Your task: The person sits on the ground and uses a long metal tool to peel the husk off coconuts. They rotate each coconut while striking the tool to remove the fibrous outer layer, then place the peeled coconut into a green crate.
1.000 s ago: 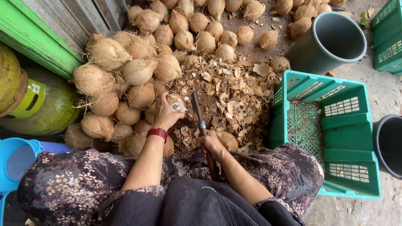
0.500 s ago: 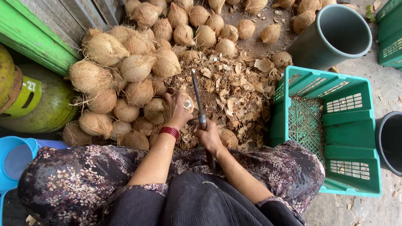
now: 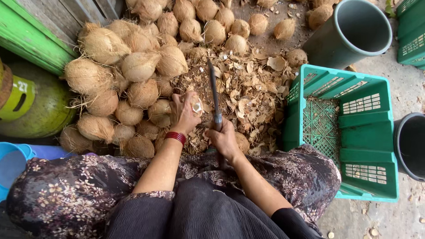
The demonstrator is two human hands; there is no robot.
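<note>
Coconut (image 3: pixel 195 106), partly pared, gripped in left hand (image 3: pixel 183 113) | right hand (image 3: pixel 223 139) clenches long metal blade (image 3: pixel 213 90) | fibrous husked pile (image 3: pixel 133 66)

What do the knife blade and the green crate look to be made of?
Knife in the right hand: dull grey blade, apparently unpolished metal; handle hidden by the grip. Green crate: glossy moulded plastic by its lattice floor and slotted walls.

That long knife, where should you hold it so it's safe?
Hold the long knife by its handle, the near end, where the right hand grips it now. Come from the person's side, low and behind: the thin blade points away toward the coconut pile, so fingers probably stay clear of it.
</note>
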